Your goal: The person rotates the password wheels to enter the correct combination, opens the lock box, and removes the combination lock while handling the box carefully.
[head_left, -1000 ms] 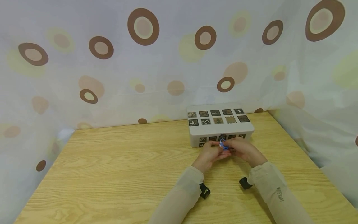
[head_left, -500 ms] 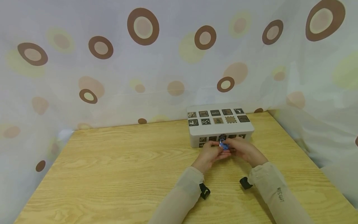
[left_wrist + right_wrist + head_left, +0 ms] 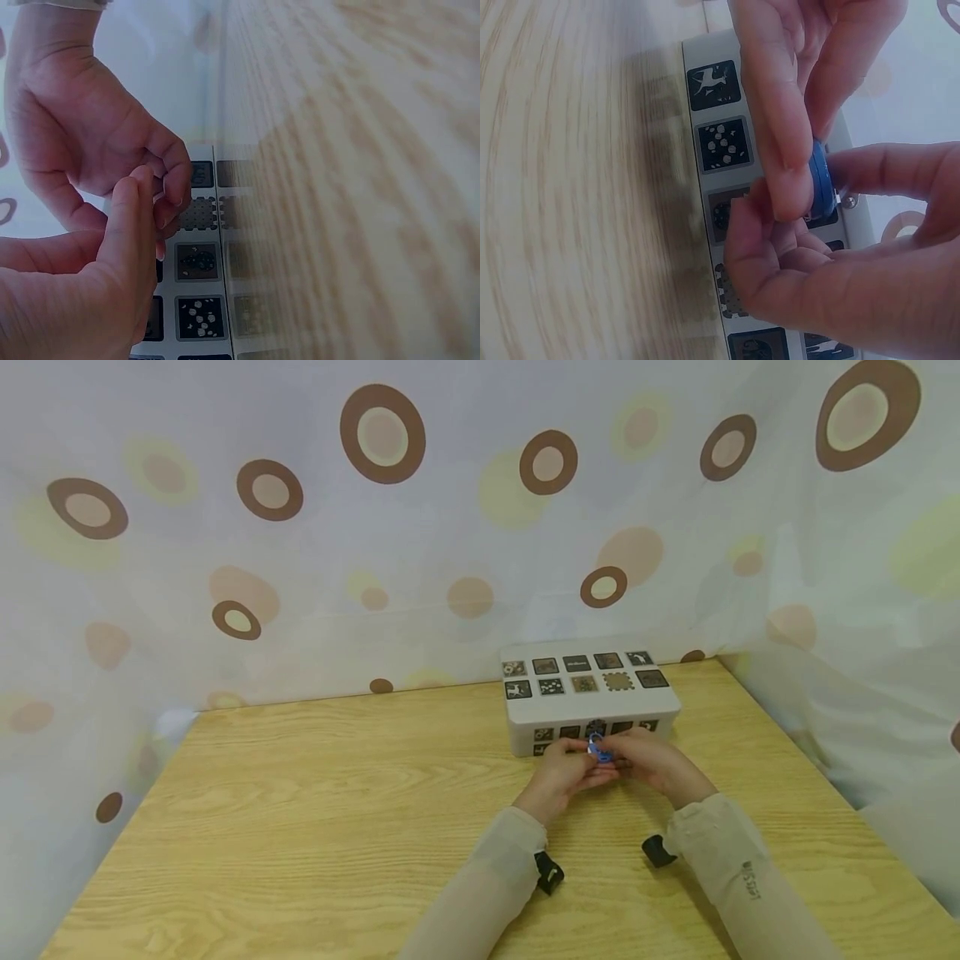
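Note:
A small blue padlock (image 3: 602, 757) with a loop at its top is at the front of a white box (image 3: 600, 703), by the latch in the middle of that side. My left hand (image 3: 557, 777) pinches the padlock from the left between thumb and fingers. From the other side, my right hand (image 3: 662, 763) grips it with its thumb and curled fingers. In the right wrist view the padlock's edge (image 3: 823, 184) shows between both hands' fingers. Fingers hide the padlock in the left wrist view. Whether its loop passes through the latch, I cannot tell.
The box bears dark square picture stickers on its lid and front. It stands at the back right of a wood-grain table (image 3: 315, 827), close to a white curtain (image 3: 420, 527) with brown and yellow circles. Black straps (image 3: 549, 872) hang at the wrists.
The padlock turns slightly between the fingers, its face showing more half a second ago than now. Both hands keep their places at the box front, and the box has not moved.

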The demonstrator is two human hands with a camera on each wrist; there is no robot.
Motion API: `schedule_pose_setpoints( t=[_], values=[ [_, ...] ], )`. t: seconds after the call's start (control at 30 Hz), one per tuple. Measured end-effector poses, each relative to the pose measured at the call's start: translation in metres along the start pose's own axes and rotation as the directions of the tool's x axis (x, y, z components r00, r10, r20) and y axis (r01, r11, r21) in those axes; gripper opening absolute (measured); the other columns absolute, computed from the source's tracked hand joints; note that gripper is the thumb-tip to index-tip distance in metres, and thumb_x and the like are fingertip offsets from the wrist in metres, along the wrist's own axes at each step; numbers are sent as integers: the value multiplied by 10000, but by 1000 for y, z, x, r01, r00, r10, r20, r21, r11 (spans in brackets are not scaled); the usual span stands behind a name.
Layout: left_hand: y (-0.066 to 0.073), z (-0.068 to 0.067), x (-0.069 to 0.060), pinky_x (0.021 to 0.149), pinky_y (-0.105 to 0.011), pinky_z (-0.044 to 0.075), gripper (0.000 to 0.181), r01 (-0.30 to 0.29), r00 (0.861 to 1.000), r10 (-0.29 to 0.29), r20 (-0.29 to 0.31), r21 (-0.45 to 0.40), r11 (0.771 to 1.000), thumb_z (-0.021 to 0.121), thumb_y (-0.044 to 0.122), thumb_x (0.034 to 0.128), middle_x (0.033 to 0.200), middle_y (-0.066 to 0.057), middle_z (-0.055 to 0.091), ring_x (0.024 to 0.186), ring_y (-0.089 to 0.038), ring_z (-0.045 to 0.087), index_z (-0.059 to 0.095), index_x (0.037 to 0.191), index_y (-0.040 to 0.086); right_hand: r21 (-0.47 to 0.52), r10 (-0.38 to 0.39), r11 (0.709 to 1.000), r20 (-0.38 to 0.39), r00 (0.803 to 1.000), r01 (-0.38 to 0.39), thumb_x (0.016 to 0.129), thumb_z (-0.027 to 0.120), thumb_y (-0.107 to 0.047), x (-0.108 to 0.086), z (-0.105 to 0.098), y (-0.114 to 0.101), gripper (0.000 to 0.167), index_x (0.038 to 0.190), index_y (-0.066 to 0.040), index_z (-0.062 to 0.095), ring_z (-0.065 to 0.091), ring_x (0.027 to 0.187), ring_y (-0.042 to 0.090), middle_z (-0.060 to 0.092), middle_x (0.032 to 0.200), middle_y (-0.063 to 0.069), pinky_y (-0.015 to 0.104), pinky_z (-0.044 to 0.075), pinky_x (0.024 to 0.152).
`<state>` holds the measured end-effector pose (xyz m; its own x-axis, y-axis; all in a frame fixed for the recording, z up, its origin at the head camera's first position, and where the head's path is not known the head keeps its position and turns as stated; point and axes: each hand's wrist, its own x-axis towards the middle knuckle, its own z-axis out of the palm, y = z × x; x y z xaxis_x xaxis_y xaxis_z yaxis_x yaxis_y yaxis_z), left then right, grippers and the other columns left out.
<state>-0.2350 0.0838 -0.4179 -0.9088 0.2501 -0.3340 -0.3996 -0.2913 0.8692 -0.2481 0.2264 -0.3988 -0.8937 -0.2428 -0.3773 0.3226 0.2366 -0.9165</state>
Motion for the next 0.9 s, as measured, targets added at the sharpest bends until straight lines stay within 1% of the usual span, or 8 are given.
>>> schedule_pose_setpoints(
  t=[0.3, 0.43, 0.67, 0.9],
  values=[
    [0, 0, -1, 790, -360, 593, 221, -1, 1000, 1, -2, 10, 1000, 500, -164, 903, 891, -234, 627, 943, -408, 665, 496, 1083, -37, 9, -32, 999, 14, 999, 32, 976, 462, -89, -5, 1, -3, 343, 1158, 197, 511, 583, 726, 86, 596, 836, 4, 223, 540, 673],
    [0, 0, -1, 789, -356, 592, 224, -4, 1000, 4, -1, 13, 1000, 495, -168, 902, 897, -240, 626, 945, -411, 663, 492, 1088, -44, 13, -40, 999, 20, 999, 40, 975, 469, -87, -6, 1, -3, 344, 1161, 200, 506, 584, 731, 86, 599, 843, 6, 226, 542, 676],
    [-2, 0, -2, 789, -358, 592, 215, 0, 1000, 0, -4, 10, 1000, 493, -160, 907, 893, -236, 620, 942, -411, 665, 498, 1089, -46, 6, -5, 1000, -6, 1000, 5, 970, 465, -130, -3, 1, 1, 317, 1103, 151, 531, 583, 729, 87, 598, 822, 1, 226, 541, 682],
    [0, -1, -3, 799, -360, 588, 236, -11, 1000, 11, 15, 8, 1000, 484, -168, 904, 909, -264, 635, 951, -414, 660, 483, 1112, -55, 29, 6, 1000, -1, 1000, -5, 962, 453, -120, -1, 1, 1, 319, 1110, 155, 518, 581, 727, 85, 597, 824, 9, 220, 540, 680]
  ],
)
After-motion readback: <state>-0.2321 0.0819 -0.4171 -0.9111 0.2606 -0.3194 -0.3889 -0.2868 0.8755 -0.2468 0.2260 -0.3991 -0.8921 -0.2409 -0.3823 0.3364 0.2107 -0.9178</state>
